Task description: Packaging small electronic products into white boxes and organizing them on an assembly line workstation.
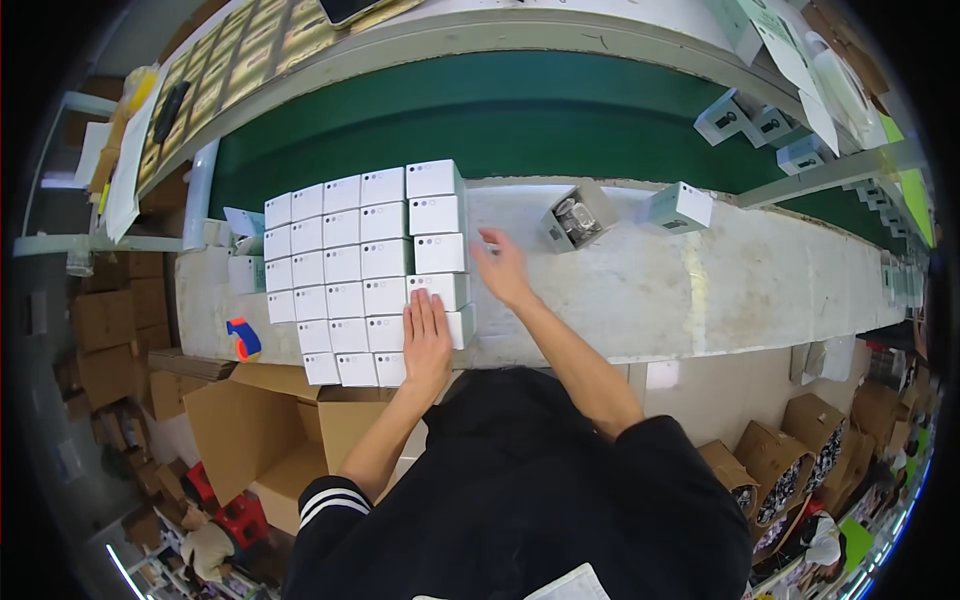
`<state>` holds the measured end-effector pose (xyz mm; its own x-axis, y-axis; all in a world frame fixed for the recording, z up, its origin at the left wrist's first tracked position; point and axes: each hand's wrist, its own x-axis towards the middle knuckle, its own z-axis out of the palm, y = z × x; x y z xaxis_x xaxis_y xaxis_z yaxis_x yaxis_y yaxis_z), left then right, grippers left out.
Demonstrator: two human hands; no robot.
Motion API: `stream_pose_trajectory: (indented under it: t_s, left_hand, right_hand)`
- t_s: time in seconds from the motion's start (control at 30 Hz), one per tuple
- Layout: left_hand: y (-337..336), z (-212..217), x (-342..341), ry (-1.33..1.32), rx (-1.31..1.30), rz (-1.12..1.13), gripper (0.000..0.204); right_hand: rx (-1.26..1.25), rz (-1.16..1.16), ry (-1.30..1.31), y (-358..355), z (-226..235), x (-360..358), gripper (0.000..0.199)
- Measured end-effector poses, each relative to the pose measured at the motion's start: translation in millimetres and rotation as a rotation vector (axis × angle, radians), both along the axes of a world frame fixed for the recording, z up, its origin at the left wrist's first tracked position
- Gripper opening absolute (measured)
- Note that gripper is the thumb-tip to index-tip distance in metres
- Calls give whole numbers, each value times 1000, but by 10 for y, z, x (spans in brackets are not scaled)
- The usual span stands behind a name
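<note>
Rows of small white boxes (343, 228) stand packed together on the worktable, each with small dots on its top face. My left hand (427, 335) lies on the boxes at the near right part of the block, its fingers stretched out flat. Just beyond the block's right side, my right hand (503, 268) is held with its fingers apart and nothing in them. Farther right sits an opened small box (580, 215) with clear-wrapped contents showing inside. A closed pale green and white box (680, 207) stands beyond it.
A blue and orange tape dispenser (243, 340) lies left of the boxes. An open cardboard carton (250, 440) stands below the table's near edge. Behind the table runs a green conveyor belt (450, 110), with more small boxes (728, 118) at its right. A raised shelf edge (480, 42) spans the far side.
</note>
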<state>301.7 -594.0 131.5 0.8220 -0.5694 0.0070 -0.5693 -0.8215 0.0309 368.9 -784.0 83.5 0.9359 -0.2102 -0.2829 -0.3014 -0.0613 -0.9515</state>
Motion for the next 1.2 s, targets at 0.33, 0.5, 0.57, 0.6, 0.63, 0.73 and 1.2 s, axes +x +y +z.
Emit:
stream_pose_trajectory:
  t_s: [0.33,0.5,0.57,0.6,0.63,0.73,1.2]
  left_hand:
    - [-378,759,-37,368,-124,0,88]
    - [-692,512,211,756,-959,208,58]
    - [-940,263,382,799,-1038,280,48]
    - [-1082,177,432,805,-1040,286,48]
    - [-1223,99,465,954,-1097,348,47]
    - [-1499,-99,404,1200,-1071,413,45]
    - [-1336,-318,538,314,-995,-198,39]
  right_hand:
    - [-456,-534,-346,-1261,48,-563,70]
    - [-142,-87,-198,-1469,337,-699,68]
    - [-183,-8,-209,-1516,490,-848,69]
    - [-222,68,-224,-1537,527,-923,70]
    - [-223,73,-216,-1550,503,-986,70]
    - [-492,174,-155,-1608,287,-1133,73]
    - [-171,238,-306,-1597,161,-720,35]
